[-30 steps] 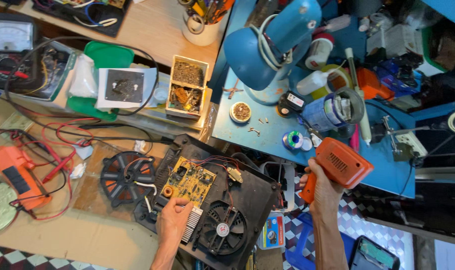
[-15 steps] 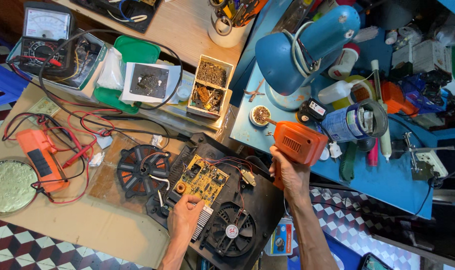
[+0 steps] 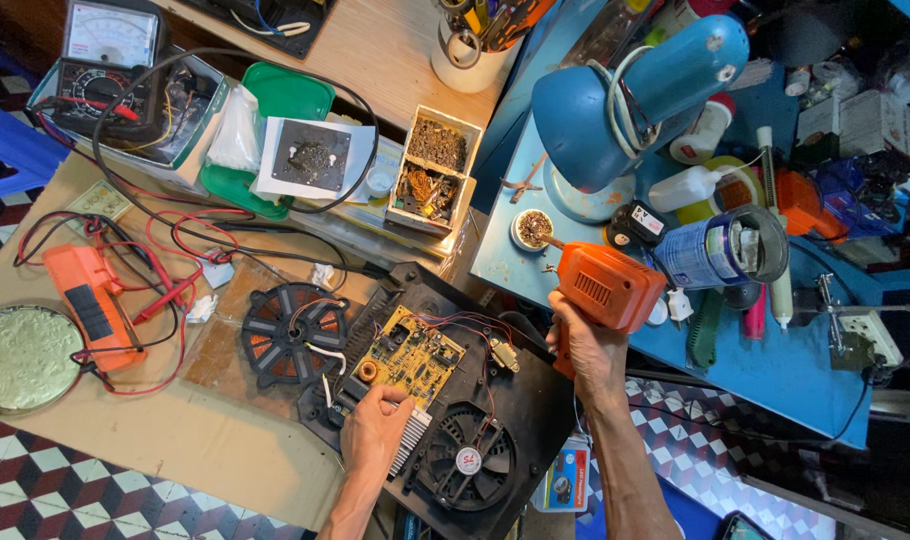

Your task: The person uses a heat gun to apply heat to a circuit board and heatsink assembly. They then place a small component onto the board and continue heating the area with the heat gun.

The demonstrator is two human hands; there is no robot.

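My right hand (image 3: 587, 350) grips the handle of an orange soldering gun (image 3: 607, 287). Its tip rests in a small round tin (image 3: 531, 228) on the blue bench. My left hand (image 3: 375, 428) presses on the near edge of a yellow circuit board (image 3: 412, 352) and its finned heat sink, inside an opened black appliance case (image 3: 520, 400). A round fan (image 3: 465, 462) sits in the case just right of my left hand. A black coil disc (image 3: 293, 332) lies to the left of the board, joined by wires.
A blue desk lamp (image 3: 635, 95) leans over the blue bench (image 3: 775, 370). An orange meter (image 3: 87, 305) with red leads, an analog meter (image 3: 110, 45), a box of small parts (image 3: 430, 170), a cup of tools (image 3: 470, 50) and a round metal lid (image 3: 20, 358) lie around.
My right hand carried the soldering gun leftward from the bench's right side, then up so its tip meets the small tin. My left hand stayed on the circuit board.
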